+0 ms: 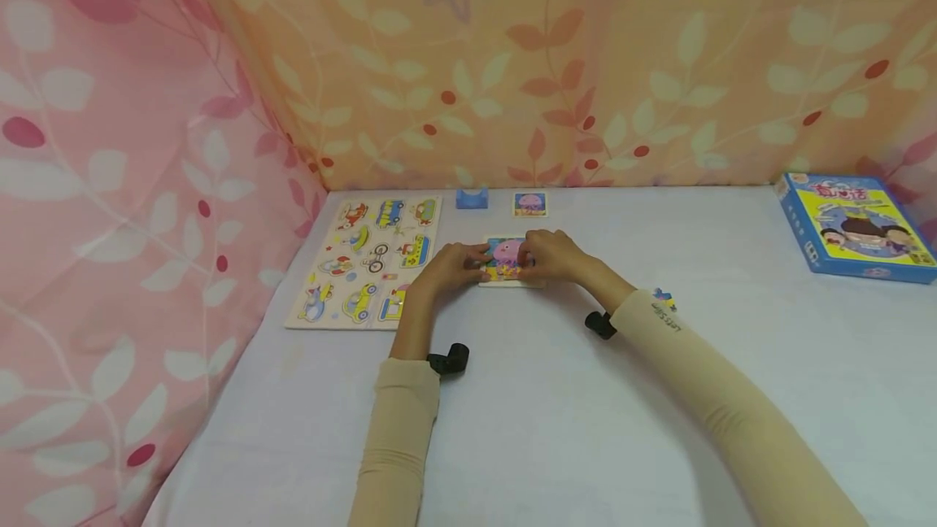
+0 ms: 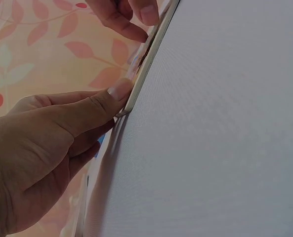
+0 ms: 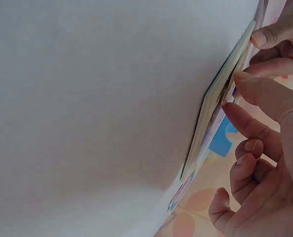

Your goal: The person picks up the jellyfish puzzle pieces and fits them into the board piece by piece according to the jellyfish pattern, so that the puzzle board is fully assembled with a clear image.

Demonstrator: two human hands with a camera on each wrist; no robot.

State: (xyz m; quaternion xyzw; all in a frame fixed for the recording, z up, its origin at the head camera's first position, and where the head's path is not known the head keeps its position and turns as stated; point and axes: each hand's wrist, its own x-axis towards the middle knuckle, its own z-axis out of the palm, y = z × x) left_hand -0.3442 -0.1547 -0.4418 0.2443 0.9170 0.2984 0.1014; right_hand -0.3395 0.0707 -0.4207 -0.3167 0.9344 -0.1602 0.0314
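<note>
A small jigsaw puzzle board (image 1: pixel 511 284) with a pale frame and a pink octopus-like picture lies on the white cloth between both hands. My left hand (image 1: pixel 452 267) holds its left edge; in the left wrist view the thumb (image 2: pixel 120 90) rests on the corner of the frame, with the other fingers behind it. On the right half of the picture, my right hand (image 1: pixel 555 255) pinches a puzzle piece between thumb (image 3: pixel 250 86) and index finger, its other fingers curled loosely. The fingertips mostly cover that piece, right at the board's surface.
A picture card (image 1: pixel 530 203) and a blue block-like stand (image 1: pixel 472 199) are behind the board. To the left lies a larger vehicle puzzle board (image 1: pixel 350 267). Loose puzzle pieces (image 1: pixel 664 298) lie beside the right forearm; a blue-yellow box (image 1: pixel 860 226) sits far right. Floral curtains border the table.
</note>
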